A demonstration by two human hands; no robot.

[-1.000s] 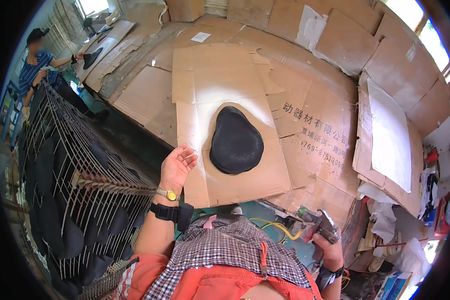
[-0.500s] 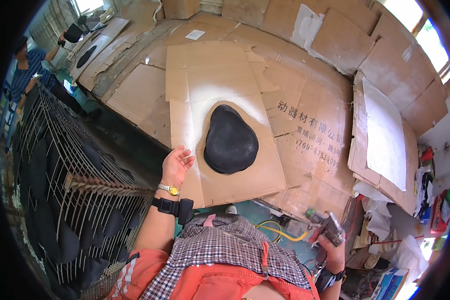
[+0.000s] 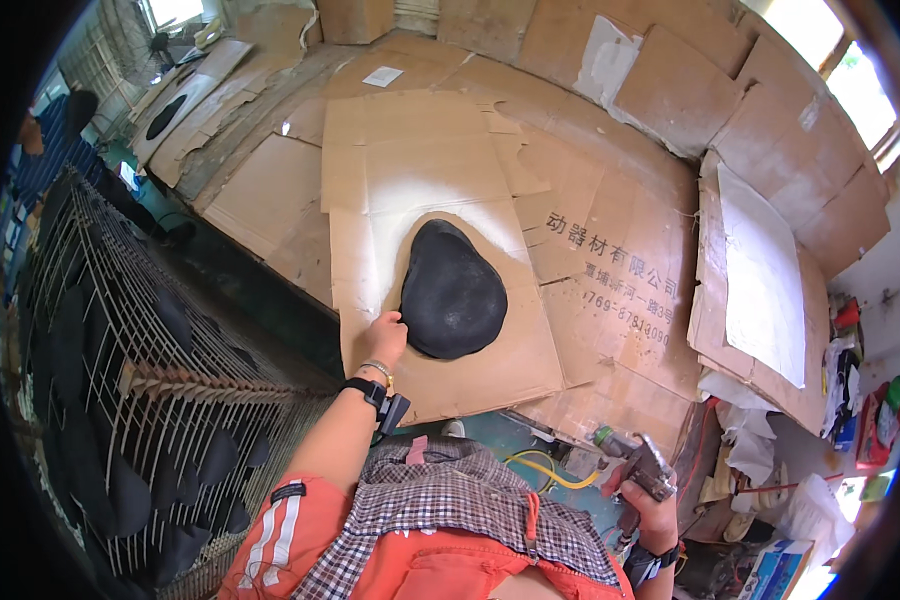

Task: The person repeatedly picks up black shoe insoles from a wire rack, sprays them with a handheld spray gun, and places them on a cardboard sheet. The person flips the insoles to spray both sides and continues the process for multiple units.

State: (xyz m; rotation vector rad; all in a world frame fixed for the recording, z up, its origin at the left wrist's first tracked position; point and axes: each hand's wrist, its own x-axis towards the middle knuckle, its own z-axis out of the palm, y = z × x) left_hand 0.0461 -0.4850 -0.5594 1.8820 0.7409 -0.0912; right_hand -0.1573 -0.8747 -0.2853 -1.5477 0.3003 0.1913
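Note:
A black pear-shaped pad (image 3: 454,295) lies on a flat cardboard sheet (image 3: 425,160), with whitish overspray around its upper edge. At its left edge my left hand (image 3: 386,340) is closed, thumb and fingers pinching the rim. My right hand (image 3: 654,508) is low on the right, wrapped round a metal spray gun (image 3: 650,468) beyond the table's near edge. A yellow hose (image 3: 560,480) runs beside the gun, and my right fingers are partly hidden behind it.
At my left stands a wire rack (image 3: 185,370) holding several black pads. A white sheet on a cardboard panel (image 3: 765,270) leans at the right. Cardboard walls (image 3: 680,85) line the back. Another person (image 3: 55,150) stands at the far left.
My left hand has gone from open beside the pad to closed on its left rim. The spray gun stays low at the right. The other person has turned and lowered an arm.

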